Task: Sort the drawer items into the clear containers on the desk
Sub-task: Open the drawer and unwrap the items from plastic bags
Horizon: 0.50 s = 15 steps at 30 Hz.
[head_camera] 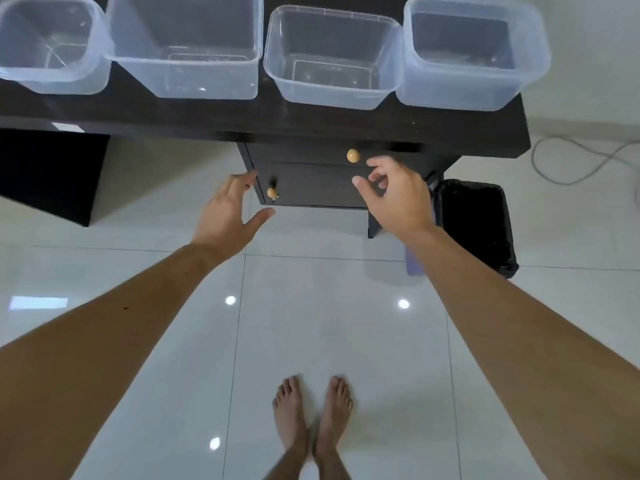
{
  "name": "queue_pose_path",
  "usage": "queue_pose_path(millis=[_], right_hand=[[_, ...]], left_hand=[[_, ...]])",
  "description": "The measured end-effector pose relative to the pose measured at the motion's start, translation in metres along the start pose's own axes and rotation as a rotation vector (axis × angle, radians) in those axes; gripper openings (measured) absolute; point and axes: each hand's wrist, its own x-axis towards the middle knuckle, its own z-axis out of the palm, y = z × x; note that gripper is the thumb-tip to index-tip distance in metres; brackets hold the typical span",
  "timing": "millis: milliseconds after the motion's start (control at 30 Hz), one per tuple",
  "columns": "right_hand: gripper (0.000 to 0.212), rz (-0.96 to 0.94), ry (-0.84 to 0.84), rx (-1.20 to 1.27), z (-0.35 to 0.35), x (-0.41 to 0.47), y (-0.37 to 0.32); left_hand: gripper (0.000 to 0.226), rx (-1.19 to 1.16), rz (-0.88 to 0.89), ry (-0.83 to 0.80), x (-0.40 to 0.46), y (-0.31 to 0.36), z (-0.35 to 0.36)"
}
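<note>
Both hands reach toward the shut drawers under the desk.
Left hand (227, 211) – fingers spread wide, holding nothing, at the drawer unit's left edge; right hand (393, 192) – loosely curled, holding nothing, just below the upper knob (353, 156). Four clear containers (332, 60) line the desk's (242, 116) front edge.

Containers (332, 57) on desk (311, 123), above drawers (311, 168)

I stand barefoot in a home room, my feet (313, 424) on glossy white floor tiles (332, 323) before a dark desk (242, 116), a black-lined bin (478, 223) beside its drawer unit (311, 178) and a cable (581, 161) beyond.
</note>
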Motion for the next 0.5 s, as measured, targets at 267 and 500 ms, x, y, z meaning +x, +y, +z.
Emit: queue_pose_path(millis=[267, 500], right_hand=[[0.036, 0.019, 0.146, -0.022, 0.025, 0.033, -0.002], [0.041, 0.024, 0.16, 0.046, 0.034, 0.034, -0.001]], left_hand=[[0.058, -0.124, 0.043, 0.113, 0.046, 0.0, 0.022], [0.039, -0.322, -0.033, 0.354, 0.057, 0.01, 0.034]])
